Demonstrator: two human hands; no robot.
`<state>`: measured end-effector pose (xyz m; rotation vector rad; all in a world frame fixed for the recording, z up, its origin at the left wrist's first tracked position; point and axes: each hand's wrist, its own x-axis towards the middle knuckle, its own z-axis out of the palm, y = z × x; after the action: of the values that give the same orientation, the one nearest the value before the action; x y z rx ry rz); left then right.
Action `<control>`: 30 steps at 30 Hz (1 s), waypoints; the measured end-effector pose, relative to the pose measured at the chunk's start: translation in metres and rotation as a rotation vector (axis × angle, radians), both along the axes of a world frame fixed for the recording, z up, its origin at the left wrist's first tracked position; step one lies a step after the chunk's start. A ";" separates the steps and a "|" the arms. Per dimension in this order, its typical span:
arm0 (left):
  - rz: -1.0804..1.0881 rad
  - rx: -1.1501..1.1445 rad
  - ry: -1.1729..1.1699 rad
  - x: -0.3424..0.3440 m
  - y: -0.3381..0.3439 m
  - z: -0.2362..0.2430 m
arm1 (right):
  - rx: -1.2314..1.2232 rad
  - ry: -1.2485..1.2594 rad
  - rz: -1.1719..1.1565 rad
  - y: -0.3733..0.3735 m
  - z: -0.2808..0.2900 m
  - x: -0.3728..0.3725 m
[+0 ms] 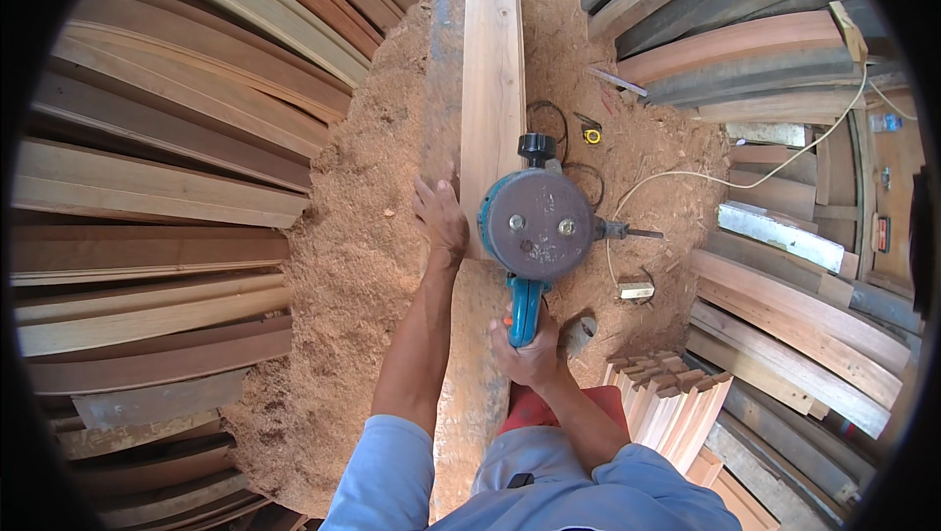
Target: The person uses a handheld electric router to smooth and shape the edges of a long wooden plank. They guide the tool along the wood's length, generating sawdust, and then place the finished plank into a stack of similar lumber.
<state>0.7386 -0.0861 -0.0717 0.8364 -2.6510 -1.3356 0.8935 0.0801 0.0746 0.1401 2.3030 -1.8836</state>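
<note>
A long pale wooden board (493, 61) lies lengthwise on a worn, narrow bench plank (444, 51). Over the board's near end sits a teal electric planer (537, 222) with a round, scuffed dark cover, a black knob at its front and a short spout on its right. My right hand (529, 355) is closed round the planer's rear handle. Beside the board's left edge, my left hand (443, 216) lies with its fingers apart, pointing forward. Whether it presses on the board cannot be made out.
Wood shavings (343, 335) cover the floor. Stacked planks (157, 183) line the left; more lumber (799, 306) fills the right. A yellow tape measure (591, 136), a white cord (725, 176), a small block (635, 291) and a bundle of cut strips (676, 404) lie right of the bench.
</note>
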 end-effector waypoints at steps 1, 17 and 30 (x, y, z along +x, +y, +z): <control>0.067 0.067 -0.004 -0.001 0.003 0.003 | 0.012 0.034 0.000 -0.002 0.000 -0.006; -0.031 0.051 -0.102 -0.005 0.019 0.043 | 0.028 0.128 -0.140 -0.004 -0.015 -0.093; 0.012 0.073 -0.090 -0.004 0.017 0.046 | 0.122 0.245 -0.078 -0.008 -0.005 -0.220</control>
<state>0.7345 -0.0693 -0.0259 0.9410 -2.6736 -1.4326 0.6736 0.0724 0.0693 0.0149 2.6109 -1.8898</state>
